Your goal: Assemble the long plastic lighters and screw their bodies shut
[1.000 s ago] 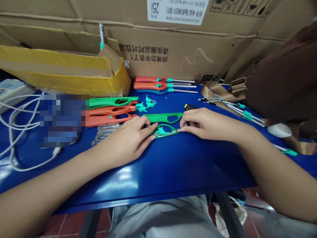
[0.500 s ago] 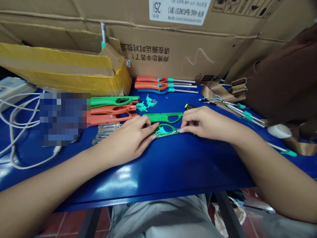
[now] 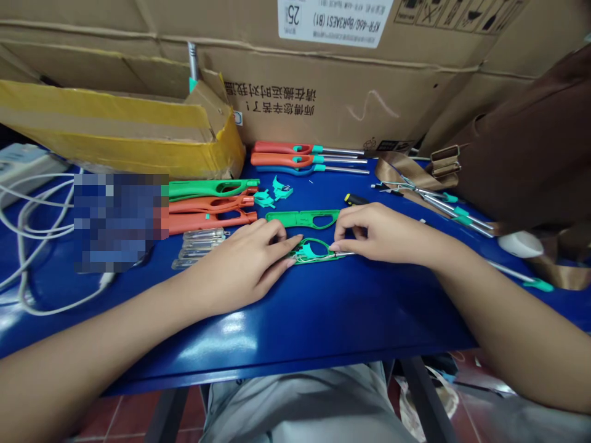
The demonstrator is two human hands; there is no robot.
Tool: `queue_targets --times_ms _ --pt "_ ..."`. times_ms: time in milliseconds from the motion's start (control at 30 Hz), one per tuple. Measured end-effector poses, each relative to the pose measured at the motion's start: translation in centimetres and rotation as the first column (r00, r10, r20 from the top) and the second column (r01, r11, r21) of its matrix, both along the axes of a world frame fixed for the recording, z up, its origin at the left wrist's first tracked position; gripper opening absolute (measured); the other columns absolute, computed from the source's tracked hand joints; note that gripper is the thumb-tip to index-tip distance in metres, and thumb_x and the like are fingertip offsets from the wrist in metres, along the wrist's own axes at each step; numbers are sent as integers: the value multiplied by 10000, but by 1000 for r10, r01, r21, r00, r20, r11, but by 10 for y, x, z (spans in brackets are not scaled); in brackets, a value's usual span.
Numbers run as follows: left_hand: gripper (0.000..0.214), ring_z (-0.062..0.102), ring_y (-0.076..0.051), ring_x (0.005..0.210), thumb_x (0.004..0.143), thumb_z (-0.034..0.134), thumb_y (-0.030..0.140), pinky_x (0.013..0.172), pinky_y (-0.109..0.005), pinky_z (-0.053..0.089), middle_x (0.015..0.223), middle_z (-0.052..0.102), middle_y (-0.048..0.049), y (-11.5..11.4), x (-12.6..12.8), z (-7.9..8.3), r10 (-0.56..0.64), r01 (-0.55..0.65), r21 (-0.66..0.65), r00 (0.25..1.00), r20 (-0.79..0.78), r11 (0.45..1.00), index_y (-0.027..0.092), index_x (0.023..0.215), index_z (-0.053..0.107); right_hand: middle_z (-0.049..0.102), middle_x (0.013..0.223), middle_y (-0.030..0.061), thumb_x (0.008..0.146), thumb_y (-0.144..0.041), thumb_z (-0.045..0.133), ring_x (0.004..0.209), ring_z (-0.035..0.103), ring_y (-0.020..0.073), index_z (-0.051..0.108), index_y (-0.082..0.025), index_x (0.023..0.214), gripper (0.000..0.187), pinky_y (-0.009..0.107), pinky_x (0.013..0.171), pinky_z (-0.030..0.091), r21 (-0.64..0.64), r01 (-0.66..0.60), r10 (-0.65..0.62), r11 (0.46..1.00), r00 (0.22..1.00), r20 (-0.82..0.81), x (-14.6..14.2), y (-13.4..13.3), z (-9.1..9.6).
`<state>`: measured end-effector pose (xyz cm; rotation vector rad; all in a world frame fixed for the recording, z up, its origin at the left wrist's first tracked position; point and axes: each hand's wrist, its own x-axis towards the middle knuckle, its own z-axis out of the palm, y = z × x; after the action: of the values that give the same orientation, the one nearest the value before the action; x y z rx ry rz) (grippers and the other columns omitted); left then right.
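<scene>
My left hand [image 3: 252, 261] pinches the left end of a green lighter shell half [image 3: 318, 259], which lies low over the blue table. Inside that shell sit a teal trigger [image 3: 305, 251] and thin wires. At the shell's right end, my right hand [image 3: 381, 235] has thumb and forefinger closed on a thin metal rod [image 3: 346, 253]; the fingertips partly cover it. Just behind them lies another green shell half [image 3: 293, 219], its inner side up. Loose teal triggers [image 3: 281, 189] lie farther back.
Several green and orange lighter handles [image 3: 207, 220] and clear fuel tubes [image 3: 194, 246] lie left. Finished-looking lighters [image 3: 284, 160] line the back, beside a yellow-taped box [image 3: 184, 147]. Metal rods with wires [image 3: 455, 209] lie right, near a brown strap [image 3: 397, 167]. A white cable [image 3: 60, 311] curls left.
The shell has shifted slightly toward me and right. My right fingertips have moved slightly left and down along its end, and more of the metal rod shows beneath them.
</scene>
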<state>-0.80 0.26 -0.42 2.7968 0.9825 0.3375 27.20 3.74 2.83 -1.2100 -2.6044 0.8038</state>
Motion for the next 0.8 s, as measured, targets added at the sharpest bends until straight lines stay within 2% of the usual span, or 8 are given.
queue_targets --times_ms 67,167,300,467,633,733,800 --pt "465 596 -276 1043 1081 402 346 947 -445 534 1144 605 -141 -2 0 -1 5 -5 6 1000 -3 1000 136 1450 592 668 782 14 917 -423 696 657 533 134 731 -175 801 275 273 624 386 -84 7 -8 996 1000 -4 1 0 2" --pt "462 595 -275 1029 1080 402 336 934 -450 539 1132 607 -139 -4 1 -2 7 -7 11 1000 -4 1000 128 1446 593 640 740 -14 892 -423 702 606 490 120 746 -194 865 235 266 583 363 -196 30 -21 980 999 47 3 -2 6" --pt "448 593 -271 1018 1079 406 326 925 -452 540 1116 608 -134 -3 2 0 4 -4 0 1000 7 1000 126 1423 612 497 567 -67 865 -379 716 523 420 107 712 -200 821 184 264 555 322 -267 131 -97 955 986 137 -2 -4 8" --pt "439 595 -264 1019 1074 414 320 912 -435 539 1087 610 -119 -1 3 1 0 0 -40 1000 6 999 148 1429 608 497 552 -67 850 -333 719 532 448 113 666 -201 778 159 265 567 328 -247 190 -146 950 971 187 -9 -6 7" --pt "438 599 -267 1029 1072 406 324 923 -449 532 1121 615 -128 0 2 2 6 -5 -26 999 31 1000 146 1408 623 511 558 -66 864 -369 708 523 452 110 704 -196 827 176 267 573 340 -223 133 -113 966 988 101 -4 -5 6" --pt "440 602 -278 1049 1074 393 330 935 -473 531 1150 617 -136 0 1 3 8 -7 -29 999 31 1000 150 1398 630 548 600 -53 886 -383 699 535 455 110 726 -189 874 196 265 581 358 -157 106 -102 982 994 29 -1 -5 7" --pt "442 599 -289 1089 1072 399 338 969 -493 521 1193 613 -142 -1 1 5 14 -12 -29 999 51 1000 156 1410 618 619 695 -25 906 -367 694 579 482 113 725 -185 883 186 264 601 376 -65 70 -73 995 997 -38 -1 -7 6"
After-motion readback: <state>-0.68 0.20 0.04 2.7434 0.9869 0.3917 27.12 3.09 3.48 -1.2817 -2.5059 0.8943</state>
